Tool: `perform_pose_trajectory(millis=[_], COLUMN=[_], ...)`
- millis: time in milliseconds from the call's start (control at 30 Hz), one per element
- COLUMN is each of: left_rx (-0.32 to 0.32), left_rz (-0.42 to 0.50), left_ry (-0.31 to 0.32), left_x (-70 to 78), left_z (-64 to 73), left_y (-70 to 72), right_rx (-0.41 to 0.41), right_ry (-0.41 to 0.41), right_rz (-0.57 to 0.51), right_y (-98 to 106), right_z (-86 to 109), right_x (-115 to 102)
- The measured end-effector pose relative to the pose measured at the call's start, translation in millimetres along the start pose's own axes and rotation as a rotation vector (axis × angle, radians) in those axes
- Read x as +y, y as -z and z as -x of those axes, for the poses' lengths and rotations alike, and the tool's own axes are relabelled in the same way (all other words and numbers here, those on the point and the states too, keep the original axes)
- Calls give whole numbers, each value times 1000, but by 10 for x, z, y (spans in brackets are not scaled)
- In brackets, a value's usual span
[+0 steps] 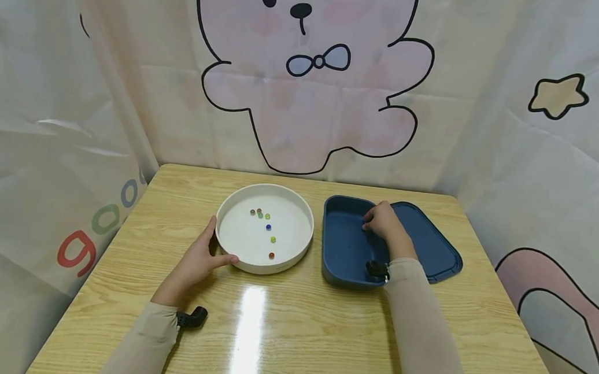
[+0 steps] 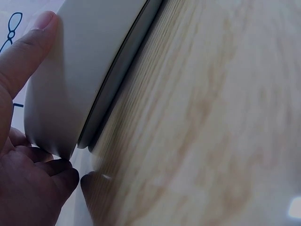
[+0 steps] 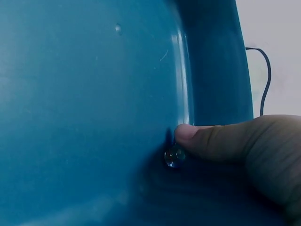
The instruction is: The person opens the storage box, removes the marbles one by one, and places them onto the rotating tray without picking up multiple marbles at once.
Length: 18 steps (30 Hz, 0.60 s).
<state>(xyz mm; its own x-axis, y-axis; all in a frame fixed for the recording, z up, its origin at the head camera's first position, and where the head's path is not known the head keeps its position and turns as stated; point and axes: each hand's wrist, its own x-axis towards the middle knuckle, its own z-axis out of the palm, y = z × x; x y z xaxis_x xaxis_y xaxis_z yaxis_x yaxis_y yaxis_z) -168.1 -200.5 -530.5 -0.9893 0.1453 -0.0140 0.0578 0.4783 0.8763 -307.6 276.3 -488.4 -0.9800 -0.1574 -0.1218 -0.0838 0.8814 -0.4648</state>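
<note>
A round white tray (image 1: 247, 264) stands on the table with several small coloured marbles (image 1: 268, 227) lying loose in it. My left hand (image 1: 197, 264) holds the tray at its near left side, the thumb along the front wall and the fingers round the left side. Inside a dark blue rectangular box (image 1: 339, 242), my right hand (image 1: 387, 223) reaches down to the floor near the far right corner. A clear glass marble (image 3: 174, 157) sits against the tip of its thumb (image 3: 211, 141); the other fingers are hidden in the right wrist view.
A dark blue lid (image 1: 431, 242) lies flat on the table, right of the box and partly behind the right forearm. The wooden table (image 1: 310, 332) reaches back to a printed curtain (image 1: 314, 124), with more curtain at both sides.
</note>
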Motion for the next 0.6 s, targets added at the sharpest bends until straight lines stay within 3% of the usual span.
perform_pose_trajectory(millis=[367,600], left_rx=[-2,-2], left_rz=[-4,-13], left_ry=[-15,-14], left_x=[6,6], left_z=[-4,-10], left_y=[13,16], right_rx=[12,40], right_ry=[-31,-17], right_rz=[70,27], right_y=[-19,-31], right_z=[-38,-30], right_x=[-47,-43])
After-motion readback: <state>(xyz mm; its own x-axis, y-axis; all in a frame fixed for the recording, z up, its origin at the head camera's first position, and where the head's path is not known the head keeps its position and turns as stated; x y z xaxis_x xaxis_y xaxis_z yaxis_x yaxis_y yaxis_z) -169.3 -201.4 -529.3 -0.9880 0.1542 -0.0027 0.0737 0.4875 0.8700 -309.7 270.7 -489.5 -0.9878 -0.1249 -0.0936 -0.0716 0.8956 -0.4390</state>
